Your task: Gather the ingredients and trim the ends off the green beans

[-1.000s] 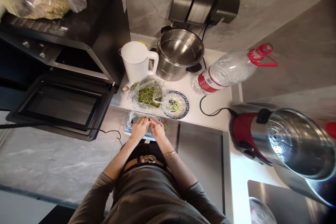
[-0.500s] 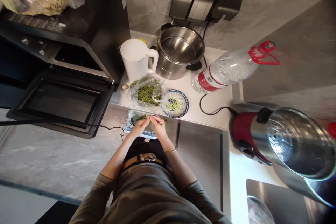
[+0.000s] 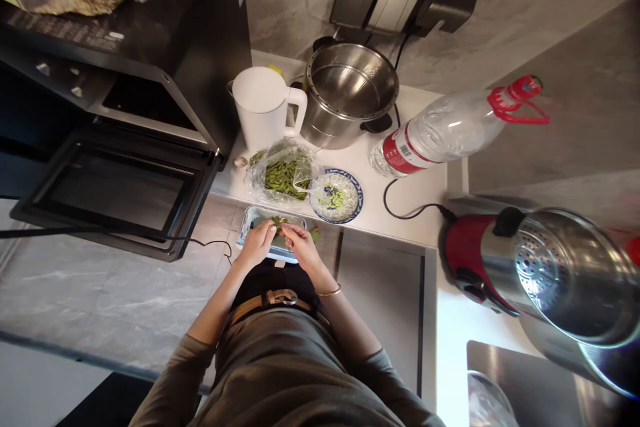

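Note:
My left hand (image 3: 260, 240) and my right hand (image 3: 299, 243) meet over a pale rectangular tray (image 3: 249, 221) at the counter's front edge. Both hands pinch a green bean pod (image 3: 278, 222) between their fingertips. The tray holds a few green pods. Just beyond it lies a clear plastic bag of green bean pods (image 3: 283, 175). To the bag's right stands a blue-rimmed plate (image 3: 335, 197) with shelled beans on it.
A white kettle (image 3: 262, 107) and a steel pot (image 3: 350, 92) stand at the back. A large water bottle (image 3: 440, 131) lies on its side. A black oven (image 3: 125, 100) with its door open is on the left, a red and steel appliance (image 3: 540, 273) on the right.
The view has shifted slightly. My hands stay together over the tray and have drawn a little lower and closer to me, still working a pod.

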A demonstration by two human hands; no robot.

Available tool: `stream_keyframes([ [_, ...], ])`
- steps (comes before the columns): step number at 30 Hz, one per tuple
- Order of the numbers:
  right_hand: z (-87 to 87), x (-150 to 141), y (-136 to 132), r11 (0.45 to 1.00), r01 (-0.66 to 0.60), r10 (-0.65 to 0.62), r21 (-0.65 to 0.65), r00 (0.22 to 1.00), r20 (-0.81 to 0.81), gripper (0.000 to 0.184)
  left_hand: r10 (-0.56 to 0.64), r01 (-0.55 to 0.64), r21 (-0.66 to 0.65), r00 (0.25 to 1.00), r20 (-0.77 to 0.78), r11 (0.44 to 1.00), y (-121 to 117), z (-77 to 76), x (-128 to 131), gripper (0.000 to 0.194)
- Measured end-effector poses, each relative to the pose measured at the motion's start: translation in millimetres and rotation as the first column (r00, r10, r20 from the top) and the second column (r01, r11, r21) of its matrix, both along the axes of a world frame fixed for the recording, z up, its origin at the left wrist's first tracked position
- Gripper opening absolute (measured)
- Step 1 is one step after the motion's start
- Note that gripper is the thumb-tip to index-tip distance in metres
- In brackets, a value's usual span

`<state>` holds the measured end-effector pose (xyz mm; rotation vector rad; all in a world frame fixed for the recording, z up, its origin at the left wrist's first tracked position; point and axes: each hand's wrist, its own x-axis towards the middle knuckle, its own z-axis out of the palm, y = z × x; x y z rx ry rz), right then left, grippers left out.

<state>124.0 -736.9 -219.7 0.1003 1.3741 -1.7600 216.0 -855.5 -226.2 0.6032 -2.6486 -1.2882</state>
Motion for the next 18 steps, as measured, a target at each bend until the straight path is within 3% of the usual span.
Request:
stream_keyframes([
  [3, 6.5, 7.4, -2.6, 0.998, 0.057, -0.057, -0.005, 0.998, -0.017, 0.031, -0.026, 0.028, -0.154, 1.0, 0.012, 0.988, 2.2, 2.5, -0.3, 0.034],
  [7, 14.5, 11.6, -5.1, 0.996, 0.084, -0.083, 0.007, 0.996, -0.033, 0.028, -0.025, 0.027, -0.25, 1.0, 0.012, 0.968, 5.7, 3.6, -2.2, 0.029],
  [18, 14.3, 10.3, -2.0, 0.993, 0.106, -0.099, 0.051, 0.988, -0.122, 0.03, -0.008, 0.014, -0.283, 1.0, 0.024, 0.959, 14.0, -1.8, -1.5, 0.031],
])
